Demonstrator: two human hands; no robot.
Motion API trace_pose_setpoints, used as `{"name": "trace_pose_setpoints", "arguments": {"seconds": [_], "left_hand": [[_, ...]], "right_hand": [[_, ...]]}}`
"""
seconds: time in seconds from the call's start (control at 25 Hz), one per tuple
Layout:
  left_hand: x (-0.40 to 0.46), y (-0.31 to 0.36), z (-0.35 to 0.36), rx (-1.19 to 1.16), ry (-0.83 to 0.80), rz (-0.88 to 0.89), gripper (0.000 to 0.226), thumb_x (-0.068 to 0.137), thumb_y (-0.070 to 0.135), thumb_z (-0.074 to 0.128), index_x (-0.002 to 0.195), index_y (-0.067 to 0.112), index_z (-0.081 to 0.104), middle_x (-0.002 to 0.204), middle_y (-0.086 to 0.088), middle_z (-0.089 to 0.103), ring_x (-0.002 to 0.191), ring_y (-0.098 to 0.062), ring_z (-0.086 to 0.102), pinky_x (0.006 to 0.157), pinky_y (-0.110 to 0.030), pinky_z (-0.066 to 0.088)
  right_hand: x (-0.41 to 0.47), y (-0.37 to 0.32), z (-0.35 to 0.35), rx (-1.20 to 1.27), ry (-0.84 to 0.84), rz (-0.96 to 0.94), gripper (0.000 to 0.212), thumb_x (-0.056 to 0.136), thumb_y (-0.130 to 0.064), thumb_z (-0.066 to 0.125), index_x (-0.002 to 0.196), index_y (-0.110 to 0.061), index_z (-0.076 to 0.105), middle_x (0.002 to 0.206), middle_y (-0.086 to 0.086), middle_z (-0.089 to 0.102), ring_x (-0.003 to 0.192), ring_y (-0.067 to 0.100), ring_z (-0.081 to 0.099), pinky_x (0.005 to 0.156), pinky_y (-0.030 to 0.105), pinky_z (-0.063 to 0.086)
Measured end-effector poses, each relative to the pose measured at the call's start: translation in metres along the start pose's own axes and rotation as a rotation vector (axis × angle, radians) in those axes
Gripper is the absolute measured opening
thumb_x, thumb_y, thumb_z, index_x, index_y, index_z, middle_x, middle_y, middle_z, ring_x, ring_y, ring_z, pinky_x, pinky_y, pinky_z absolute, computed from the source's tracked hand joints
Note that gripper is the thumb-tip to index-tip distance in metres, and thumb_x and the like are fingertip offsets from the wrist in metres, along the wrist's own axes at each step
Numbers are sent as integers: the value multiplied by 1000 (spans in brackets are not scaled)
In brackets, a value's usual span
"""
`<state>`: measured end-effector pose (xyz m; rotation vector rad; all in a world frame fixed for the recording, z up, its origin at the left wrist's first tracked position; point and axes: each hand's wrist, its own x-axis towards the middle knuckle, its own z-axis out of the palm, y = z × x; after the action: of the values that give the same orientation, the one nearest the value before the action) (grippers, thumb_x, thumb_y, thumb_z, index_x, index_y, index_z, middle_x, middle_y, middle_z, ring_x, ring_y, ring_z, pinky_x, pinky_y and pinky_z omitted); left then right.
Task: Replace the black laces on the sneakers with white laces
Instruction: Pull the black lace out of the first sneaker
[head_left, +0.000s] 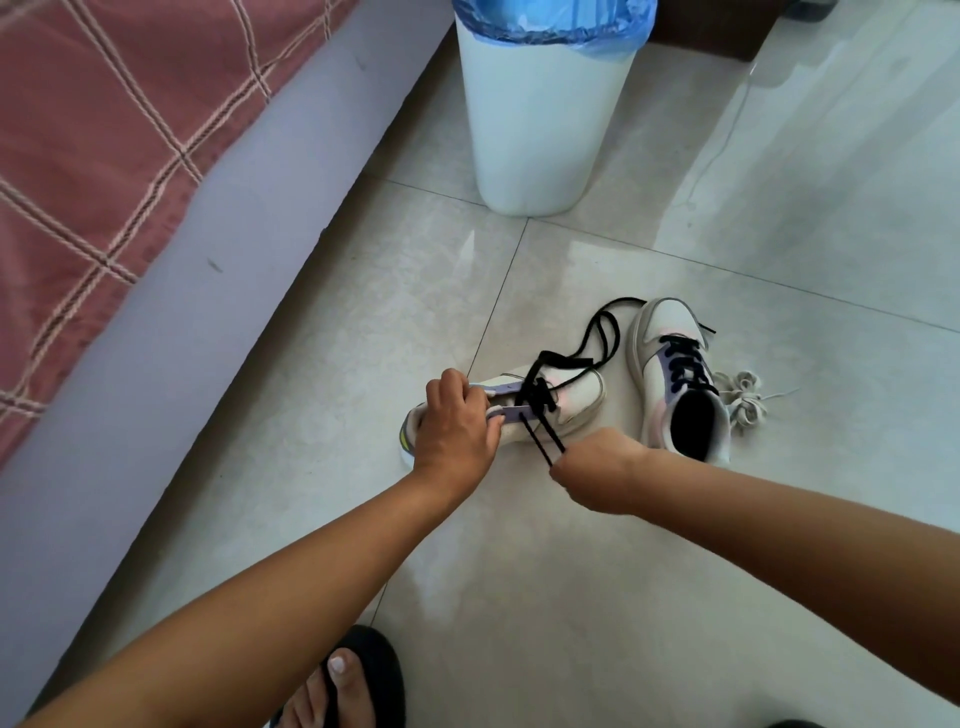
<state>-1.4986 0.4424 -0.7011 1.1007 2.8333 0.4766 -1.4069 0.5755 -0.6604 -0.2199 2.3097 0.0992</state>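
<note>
Left hand (457, 421) grips the near sneaker (566, 400) on the floor (519, 597); right hand (597, 475) pinches its taut black lace (545, 441). White laces (745, 400) lie beside the 2nd sneaker (675, 384).

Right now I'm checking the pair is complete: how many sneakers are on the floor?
2. One sneaker lies on its side under the left hand; the other sneaker stands upright to its right, beside the white laces.

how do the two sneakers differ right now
The left sneaker lies on its side, gripped by the left hand, its black lace partly pulled out by the right hand. The right sneaker stands upright, untouched and fully laced. Both are white with purple eyelet panels.
</note>
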Motion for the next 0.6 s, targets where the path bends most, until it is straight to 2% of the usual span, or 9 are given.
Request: {"name": "trace_pose_setpoints", "arguments": {"seconds": [0.12,0.28,0.36,0.44,0.48,0.52,0.56,0.6], "left_hand": [[3,-2,0,-13,21,2,32,58,18,87,68,6,59,82,-16,54,68,-34,55,50,-32,45],[1,-5,2,-86,-10,-54,24,73,17,77,77,1,61,93,-20,53,83,-38,52,62,-41,47],[3,-4,2,-86,-4,-54,23,75,17,75,78,-1,60,96,-21,52,86,-39,50,65,-42,47],[5,-3,1,-71,-4,-59,23,76,18,74,80,0,61,97,-20,52,86,-38,49,65,-41,46],[5,-4,1,-66,0,-54,24,76,18,75,79,0,61,96,-20,52,85,-37,50,64,-40,46],[5,-5,2,-60,6,-40,24,74,18,77,78,1,61,94,-20,52,83,-37,51,63,-39,46],[5,-6,2,-53,9,-25,25,71,18,79,76,1,61,91,-19,53,80,-37,52,61,-39,46],[5,-7,2,-49,8,-16,26,68,17,80,74,2,60,89,-20,53,77,-38,53,59,-38,47]], "right_hand": [[11,-4,-17,350,295,266,25,99,-28,38,107,-10,54,109,9,64,99,30,62,67,29,36],[29,-10,-31,609,353,416,22,95,-20,41,105,-9,57,106,12,63,98,31,59,67,29,34],[21,-6,-26,577,285,281,16,91,-19,47,95,-12,61,92,11,61,87,29,57,62,27,34],[9,-6,-16,405,-30,42,19,87,-18,53,94,-7,66,77,5,56,77,23,52,53,24,34],[2,-10,-8,287,-187,-32,22,86,-18,54,97,-5,67,78,5,56,77,22,52,52,23,34],[-2,-14,-2,181,-265,-39,24,87,-19,54,101,-4,66,84,6,57,80,24,54,55,23,36],[-2,-15,1,165,-229,21,26,89,-21,51,104,-4,64,92,8,59,86,26,57,61,25,39],[0,-13,-3,242,-122,124,27,91,-22,48,108,-5,61,102,10,62,93,29,59,68,28,41]]}}
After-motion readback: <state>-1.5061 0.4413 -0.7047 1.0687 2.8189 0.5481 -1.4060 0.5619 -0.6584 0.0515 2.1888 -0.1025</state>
